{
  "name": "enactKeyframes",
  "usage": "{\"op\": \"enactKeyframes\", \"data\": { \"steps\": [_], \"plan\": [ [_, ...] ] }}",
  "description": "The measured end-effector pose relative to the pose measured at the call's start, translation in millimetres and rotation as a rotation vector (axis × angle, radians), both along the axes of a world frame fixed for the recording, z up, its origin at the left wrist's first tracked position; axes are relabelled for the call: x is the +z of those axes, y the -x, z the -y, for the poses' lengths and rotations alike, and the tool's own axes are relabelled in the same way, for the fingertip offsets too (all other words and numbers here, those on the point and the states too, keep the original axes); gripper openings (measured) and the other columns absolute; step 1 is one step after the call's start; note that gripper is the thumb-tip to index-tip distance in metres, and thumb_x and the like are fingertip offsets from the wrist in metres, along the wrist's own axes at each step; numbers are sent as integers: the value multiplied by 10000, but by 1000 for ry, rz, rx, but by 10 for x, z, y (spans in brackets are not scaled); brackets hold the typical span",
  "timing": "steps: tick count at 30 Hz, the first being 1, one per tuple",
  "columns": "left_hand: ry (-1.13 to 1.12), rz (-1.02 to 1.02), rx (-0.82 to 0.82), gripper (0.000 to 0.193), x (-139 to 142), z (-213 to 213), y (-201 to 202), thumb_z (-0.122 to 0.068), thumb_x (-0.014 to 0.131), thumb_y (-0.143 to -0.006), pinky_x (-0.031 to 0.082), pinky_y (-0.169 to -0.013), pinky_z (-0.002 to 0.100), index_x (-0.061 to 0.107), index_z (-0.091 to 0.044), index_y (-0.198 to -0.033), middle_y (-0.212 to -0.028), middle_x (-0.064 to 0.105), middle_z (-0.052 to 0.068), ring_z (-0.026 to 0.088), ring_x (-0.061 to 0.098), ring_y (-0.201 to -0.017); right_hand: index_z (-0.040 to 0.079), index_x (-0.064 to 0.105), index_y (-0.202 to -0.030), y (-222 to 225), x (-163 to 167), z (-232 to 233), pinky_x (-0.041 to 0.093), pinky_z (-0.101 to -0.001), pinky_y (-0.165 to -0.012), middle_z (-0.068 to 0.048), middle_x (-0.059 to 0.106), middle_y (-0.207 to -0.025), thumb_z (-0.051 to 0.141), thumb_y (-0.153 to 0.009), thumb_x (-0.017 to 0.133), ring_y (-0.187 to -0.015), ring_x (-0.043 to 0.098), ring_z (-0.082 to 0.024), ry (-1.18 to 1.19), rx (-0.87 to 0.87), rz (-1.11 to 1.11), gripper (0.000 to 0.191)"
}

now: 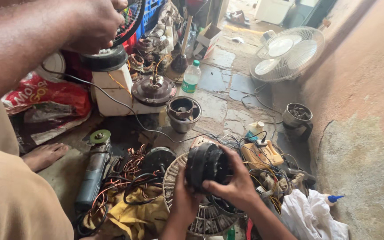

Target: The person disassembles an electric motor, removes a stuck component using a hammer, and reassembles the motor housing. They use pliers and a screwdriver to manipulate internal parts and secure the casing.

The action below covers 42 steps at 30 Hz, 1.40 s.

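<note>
Both hands, the left hand [184, 198] and the right hand [235, 183], grasped a round black metal fan motor [204, 165] above a white wire fan guard [201, 218] on the floor.

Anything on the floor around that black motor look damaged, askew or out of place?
Yes. Both hands, left hand and right hand, grip the black motor over a fan guard lying flat. Left of it, loose copper wire sprawls in a tangle beside the angle grinder. The table fan leans tilted against the wall.
</note>
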<state>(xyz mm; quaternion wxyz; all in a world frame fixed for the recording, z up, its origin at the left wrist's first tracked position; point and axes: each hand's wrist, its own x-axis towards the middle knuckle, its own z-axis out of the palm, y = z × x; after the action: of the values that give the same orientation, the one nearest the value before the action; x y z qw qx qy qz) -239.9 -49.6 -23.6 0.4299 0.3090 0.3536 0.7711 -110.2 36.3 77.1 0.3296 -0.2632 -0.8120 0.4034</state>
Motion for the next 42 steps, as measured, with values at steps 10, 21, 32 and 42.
{"op": "enactKeyframes", "data": {
  "steps": [10, 21, 32, 42],
  "plan": [
    [750, -903, -34, 447, 403, -188, 18, -506, 687, -906, 539, -879, 433, 614, -156, -1174, -1132, 663, 93, 289, 682, -1033, 177, 581, -1354, -229, 80, -839, 609, -480, -777, -79, 648, -1245, 492, -754, 731, -1071, 673, -302, 998, -529, -266, 693],
    [636, -1084, 55, 405, 48, -431, -186, -146, 648, -897, 534, -842, 534, 517, -31, -1263, -1082, 657, 230, 443, 666, -962, 181, 564, -1314, 298, -46, -1586, 576, -625, -865, -102, 628, -1303, 460, -820, 706, -1165, 668, -331, 1036, -697, -446, 585],
    [601, -979, 138, 316, -7, -311, -73, -102, 617, -900, 554, -870, 487, 665, -41, -1207, -1074, 716, 231, 417, 695, -981, 137, 520, -1443, -209, -370, -1275, 569, -574, -1012, -146, 562, -1430, 548, -791, 689, -1330, 608, -347, 1182, -410, -762, 789],
    [748, -1076, 168, 326, 95, -217, 2, -180, 606, -920, 549, -883, 477, 684, -43, -1206, -1092, 707, 215, 403, 694, -985, 216, 469, -1543, -743, -405, -1032, 571, -491, -1077, -81, 534, -1551, 584, -876, 639, -1434, 552, -297, 1097, -80, -857, 780]
  ]
}}
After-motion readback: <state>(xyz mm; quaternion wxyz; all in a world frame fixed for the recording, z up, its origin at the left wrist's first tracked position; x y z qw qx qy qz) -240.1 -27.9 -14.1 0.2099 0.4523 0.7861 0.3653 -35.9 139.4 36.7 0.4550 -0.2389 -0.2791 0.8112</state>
